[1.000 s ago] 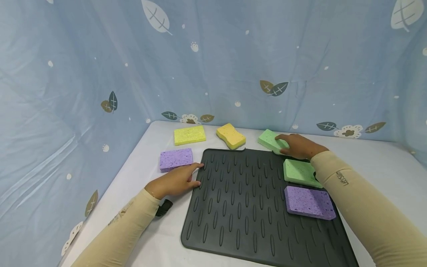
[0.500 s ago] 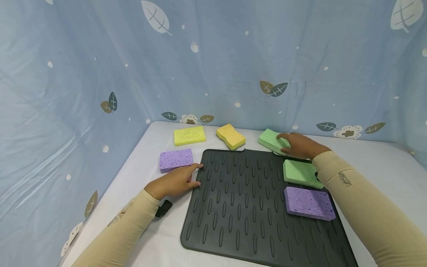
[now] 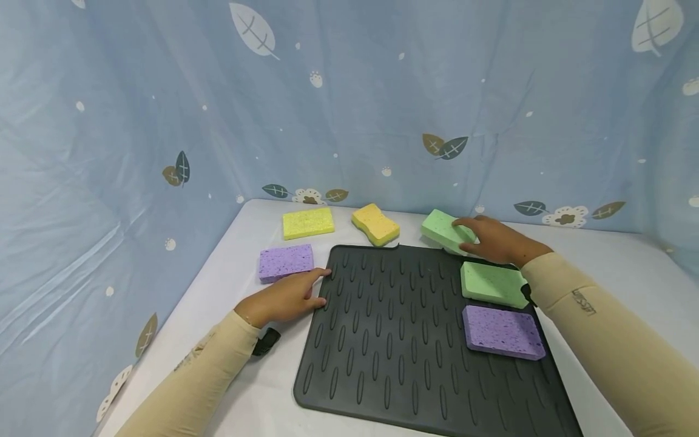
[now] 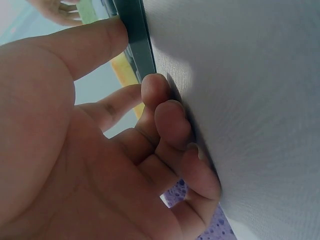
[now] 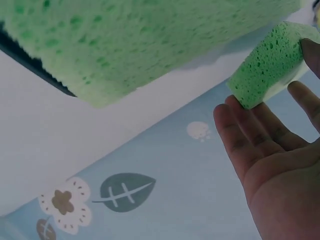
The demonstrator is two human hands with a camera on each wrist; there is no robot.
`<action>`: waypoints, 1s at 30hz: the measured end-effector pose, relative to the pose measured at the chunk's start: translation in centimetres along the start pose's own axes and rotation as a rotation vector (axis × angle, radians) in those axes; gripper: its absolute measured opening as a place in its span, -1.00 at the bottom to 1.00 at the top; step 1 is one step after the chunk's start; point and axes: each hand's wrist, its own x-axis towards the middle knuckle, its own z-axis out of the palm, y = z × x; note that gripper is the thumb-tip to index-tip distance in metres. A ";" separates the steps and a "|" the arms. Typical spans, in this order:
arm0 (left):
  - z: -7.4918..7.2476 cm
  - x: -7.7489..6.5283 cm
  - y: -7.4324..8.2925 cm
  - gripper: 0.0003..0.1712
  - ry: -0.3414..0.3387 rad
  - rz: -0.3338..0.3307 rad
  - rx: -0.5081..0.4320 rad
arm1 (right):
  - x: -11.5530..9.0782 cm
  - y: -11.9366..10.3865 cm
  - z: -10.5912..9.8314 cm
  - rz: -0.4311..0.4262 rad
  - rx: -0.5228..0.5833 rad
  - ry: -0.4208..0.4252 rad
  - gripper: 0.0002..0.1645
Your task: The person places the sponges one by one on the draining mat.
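Note:
My right hand (image 3: 497, 238) pinches a green sponge (image 3: 441, 227) behind the black ridged mat (image 3: 382, 340), thumb on one side and fingers on the other. In the right wrist view the held sponge (image 5: 270, 62) is tilted and its near end stands off the white table. Another green sponge (image 3: 493, 283) and a purple sponge (image 3: 503, 331) lie on the mat's right part, one in front of the other. At the mat's left edge my left hand (image 3: 284, 296) rests on the table, thumb and forefinger touching the rim. Its other fingers bend loosely against the cloth.
Beyond the left hand lies a purple sponge (image 3: 286, 261). Behind it is a flat yellow-green sponge (image 3: 308, 223), and a waisted yellow sponge (image 3: 375, 224) sits at the mat's back corner. A blue leaf-printed curtain (image 3: 349, 109) borders the table's back and left.
The right hand has raised the green sponge slightly at its near side, and its forearm has shifted a little rightward. The left hand stays in place at the mat's rim.

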 end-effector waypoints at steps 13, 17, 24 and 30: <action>0.0 0.0 0.3 -0.28 -0.011 -0.014 0.000 | -1.4 -2.0 0.9 -0.059 0.030 0.003 -0.33; 0.0 0.1 0.2 -0.27 -0.010 -0.016 0.001 | -1.7 -2.7 1.3 -0.062 0.043 0.000 -0.33; 0.1 0.2 0.2 -0.26 -0.008 -0.030 0.003 | -2.1 -3.7 1.8 -0.096 0.061 0.008 -0.33; 0.0 0.0 0.3 -0.26 -0.006 -0.022 -0.005 | -2.6 -4.3 2.0 -0.115 0.040 0.008 -0.34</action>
